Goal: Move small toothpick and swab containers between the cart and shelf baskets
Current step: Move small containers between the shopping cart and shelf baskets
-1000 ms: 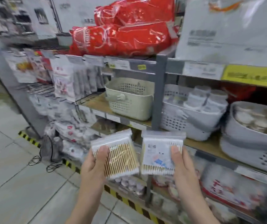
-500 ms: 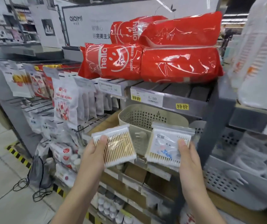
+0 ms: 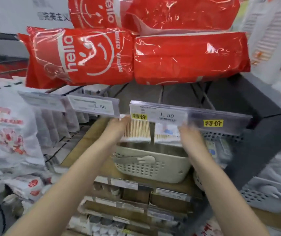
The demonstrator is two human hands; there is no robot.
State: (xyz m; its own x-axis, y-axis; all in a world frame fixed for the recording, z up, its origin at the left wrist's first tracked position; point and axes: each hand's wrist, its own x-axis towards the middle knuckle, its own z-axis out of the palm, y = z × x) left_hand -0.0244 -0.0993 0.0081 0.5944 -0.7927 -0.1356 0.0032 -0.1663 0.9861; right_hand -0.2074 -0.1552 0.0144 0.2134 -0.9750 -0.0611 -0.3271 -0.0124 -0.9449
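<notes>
Shop shelving fills my view: grey metal shelves [image 3: 264, 99] with clear price-label strips [image 3: 160, 113] along the front edge, and shiny red plastic packs printed "hello" [image 3: 78, 58] stacked on top. Below the strip sits a beige perforated plastic basket [image 3: 151, 169] on a wooden shelf board [image 3: 88, 142].

I see both bare arms reaching forward over that basket. My left hand [image 3: 117, 128] grips a flat clear packet of wooden-stemmed cotton swabs [image 3: 137, 132] by its left edge. My right hand [image 3: 190, 135], blurred, holds a second clear swab packet with a white and blue label [image 3: 166, 133] by its right edge. Both packets hang just above the basket's open top, side by side, their upper edges hidden behind the price strip.

I judge these packets very light, thin and slightly flexible, with slick film that could slip. Pinching the stiffer side edges, thumb in front and fingers behind, looks safest; squeezing the middle could bend the sticks.
</notes>
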